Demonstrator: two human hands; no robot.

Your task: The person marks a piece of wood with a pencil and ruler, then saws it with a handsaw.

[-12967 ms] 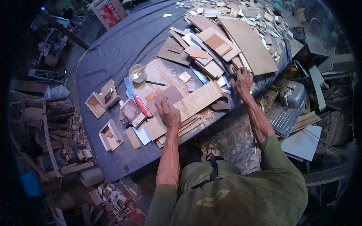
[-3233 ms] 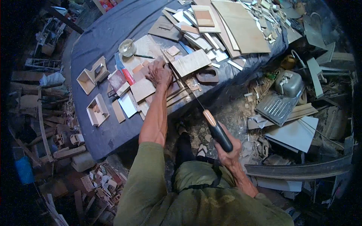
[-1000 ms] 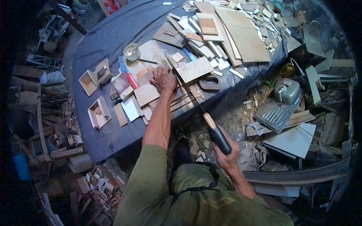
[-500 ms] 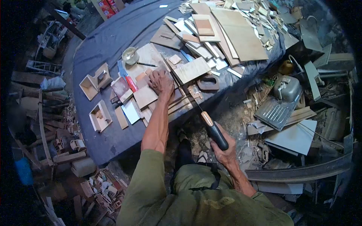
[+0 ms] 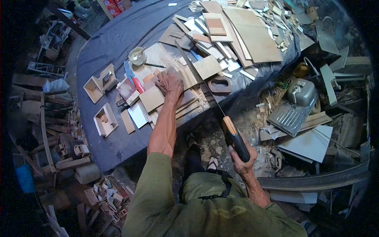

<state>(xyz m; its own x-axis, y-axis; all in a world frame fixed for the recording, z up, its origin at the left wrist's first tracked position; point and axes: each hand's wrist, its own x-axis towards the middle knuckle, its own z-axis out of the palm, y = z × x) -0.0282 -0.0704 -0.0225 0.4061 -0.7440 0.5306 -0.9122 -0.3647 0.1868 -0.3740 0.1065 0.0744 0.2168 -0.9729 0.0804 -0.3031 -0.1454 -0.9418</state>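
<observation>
My right hand is wrapped around the black and wooden handle of a handsaw. Its long blade runs up and away over the table's near edge, between a light wooden board on the left and another pale wood piece on the right. My left hand, fingers curled, presses down on the board left of the blade. Sawdust and small chips lie around the blade. A dark sanding-block-like piece with an oval opening sits just right of the saw.
On the dark cloth-covered table are small open wooden boxes, a jar, a black pen and a red-handled tool. Stacked boards lie at the back right. A metal sink and scrap crowd the floor.
The saw and my right hand have shifted right and slightly toward me, and the blade now shows more of its flat side. My left hand stays on the wood, turned slightly.
</observation>
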